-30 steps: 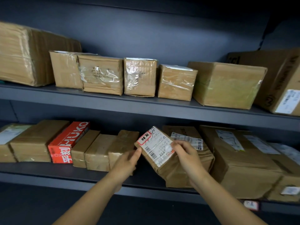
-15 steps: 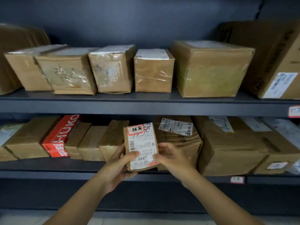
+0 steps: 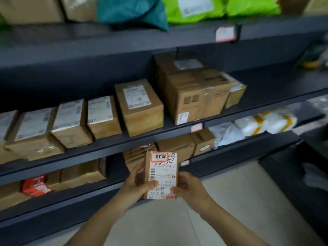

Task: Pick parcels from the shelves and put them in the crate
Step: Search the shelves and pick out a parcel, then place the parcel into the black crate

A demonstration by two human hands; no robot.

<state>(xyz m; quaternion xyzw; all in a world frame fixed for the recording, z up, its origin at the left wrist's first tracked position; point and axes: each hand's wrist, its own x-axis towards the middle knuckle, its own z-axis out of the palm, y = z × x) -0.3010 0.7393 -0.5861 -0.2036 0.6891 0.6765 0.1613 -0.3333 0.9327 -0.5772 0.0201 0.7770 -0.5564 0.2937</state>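
Note:
A small brown parcel (image 3: pixel 162 172) with a white shipping label and a red-edged sticker is off the shelf, held upright in front of the lower shelf. My left hand (image 3: pixel 137 186) grips its left side, thumb across the label. My right hand (image 3: pixel 189 188) holds its right lower edge. A dark container (image 3: pixel 292 167), perhaps the crate, shows blurred at the far right on the floor.
Dark metal shelves (image 3: pixel 159 132) run across the view with rows of cardboard boxes (image 3: pixel 140 105). A red box (image 3: pixel 35 186) sits low left. White padded bags (image 3: pixel 266 122) lie on the right. Green and teal bags (image 3: pixel 195 8) fill the top shelf. Pale floor lies below.
Both hands have drawn the labelled parcel out of the lower shelf and clear of it. The view has swung right and pulled back, showing more shelves and the floor.

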